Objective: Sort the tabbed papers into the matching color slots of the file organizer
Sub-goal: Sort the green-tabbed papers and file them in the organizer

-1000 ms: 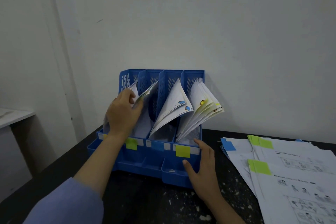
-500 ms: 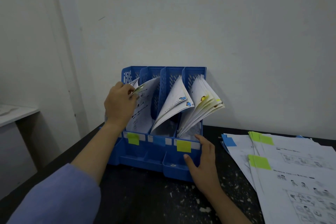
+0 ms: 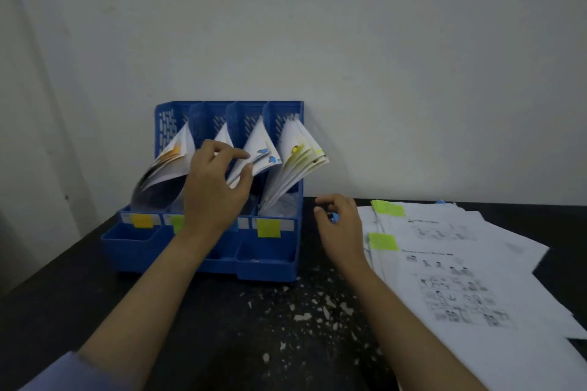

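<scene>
The blue file organizer (image 3: 266,259) stands against the wall with four slots, each holding papers that droop forward. Its front labels read orange (image 3: 141,220), green (image 3: 178,224) and yellow (image 3: 268,228); my left arm hides the third label. My left hand (image 3: 219,181) is in front of the second slot, fingers apart, with index finger and thumb touching the edge of the blue-tabbed papers (image 3: 260,155). My right hand (image 3: 340,225) hovers at the left edge of the loose paper stack (image 3: 460,263), fingers loosely curled over a blue tab (image 3: 333,217). Green tabs (image 3: 387,209) stick out of that stack.
The black tabletop (image 3: 254,343) is speckled with white flecks in front of the organizer. The white wall is right behind the organizer. The paper stack spreads over the table's right side to the frame edge.
My left hand has moved right from the first two slots, and the orange-tabbed papers have dropped forward. My right hand left the organizer's front and moved right to the loose stack.
</scene>
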Action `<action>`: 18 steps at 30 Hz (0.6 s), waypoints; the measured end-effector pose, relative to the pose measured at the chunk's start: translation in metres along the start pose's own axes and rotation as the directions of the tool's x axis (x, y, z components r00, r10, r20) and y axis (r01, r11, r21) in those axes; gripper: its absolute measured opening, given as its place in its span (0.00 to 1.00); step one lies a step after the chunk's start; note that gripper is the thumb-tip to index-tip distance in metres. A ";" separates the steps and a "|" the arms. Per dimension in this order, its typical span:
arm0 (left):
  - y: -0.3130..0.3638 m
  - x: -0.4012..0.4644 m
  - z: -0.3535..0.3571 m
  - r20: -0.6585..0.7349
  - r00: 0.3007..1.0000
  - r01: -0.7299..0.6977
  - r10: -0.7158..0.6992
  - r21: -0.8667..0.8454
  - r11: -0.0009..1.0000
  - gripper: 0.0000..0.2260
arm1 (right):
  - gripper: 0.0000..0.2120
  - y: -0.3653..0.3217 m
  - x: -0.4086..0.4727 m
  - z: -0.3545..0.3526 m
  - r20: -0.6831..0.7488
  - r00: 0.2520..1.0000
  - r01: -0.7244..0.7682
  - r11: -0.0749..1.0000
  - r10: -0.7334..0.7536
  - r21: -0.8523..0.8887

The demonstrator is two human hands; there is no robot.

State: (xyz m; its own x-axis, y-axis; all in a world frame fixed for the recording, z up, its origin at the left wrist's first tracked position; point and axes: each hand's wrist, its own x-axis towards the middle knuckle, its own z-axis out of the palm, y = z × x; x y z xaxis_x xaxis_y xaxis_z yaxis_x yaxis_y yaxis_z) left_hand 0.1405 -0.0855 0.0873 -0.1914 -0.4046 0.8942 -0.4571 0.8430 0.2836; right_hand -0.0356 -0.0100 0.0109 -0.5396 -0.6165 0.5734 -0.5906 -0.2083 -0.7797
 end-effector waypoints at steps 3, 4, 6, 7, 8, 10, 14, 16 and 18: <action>0.032 -0.015 0.021 0.063 0.995 -0.067 0.074 -0.104 0.992 0.03 | 0.03 0.012 0.008 -0.051 0.114 0.992 -0.040 0.983 0.061 -0.180; 0.044 -0.021 0.032 0.103 0.990 -0.082 0.099 -0.156 0.984 0.02 | 0.03 0.020 0.005 -0.074 0.133 0.988 -0.041 0.964 0.079 -0.263; 0.061 -0.035 0.053 0.206 0.971 -0.072 0.122 -0.234 0.969 0.01 | 0.05 0.037 -0.004 -0.115 0.149 0.978 -0.068 0.904 0.143 -0.421; 0.069 -0.043 0.065 0.264 0.957 -0.047 0.120 -0.267 0.963 0.01 | 0.08 0.046 -0.012 -0.136 0.125 0.972 -0.111 0.859 0.198 -0.499; 0.076 -0.051 0.079 0.326 0.939 -0.010 0.108 -0.289 0.957 0.01 | 0.12 0.055 -0.020 -0.155 0.080 0.960 -0.175 0.800 0.268 -0.574; 0.085 -0.065 0.104 0.451 0.890 0.093 0.060 -0.308 0.947 0.02 | 0.22 0.068 -0.037 -0.187 -0.029 0.914 -0.311 0.653 0.405 -0.690; 0.096 -0.086 0.149 0.663 0.744 0.336 -0.086 -0.259 0.906 0.07 | 0.45 0.081 -0.061 -0.224 -0.130 0.800 -0.447 0.438 0.585 -0.780; 0.101 -0.095 0.166 0.722 0.675 0.416 -0.154 -0.199 0.887 0.10 | 0.52 0.083 -0.065 -0.232 -0.157 0.769 -0.467 0.376 0.620 -0.800; 0.103 -0.101 0.177 0.733 0.648 0.462 -0.207 -0.162 0.872 0.12 | 0.55 0.083 -0.062 -0.235 -0.163 0.755 -0.476 0.359 0.635 -0.802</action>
State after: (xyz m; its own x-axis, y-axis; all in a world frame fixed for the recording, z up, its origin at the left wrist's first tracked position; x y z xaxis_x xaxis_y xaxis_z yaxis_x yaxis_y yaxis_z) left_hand -0.0405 -0.0207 -0.0354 -0.6657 -0.6968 0.2669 -0.3462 0.6053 0.7167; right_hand -0.1927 0.1897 -0.0305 -0.8805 -0.4736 -0.0215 -0.4369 0.8281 -0.3513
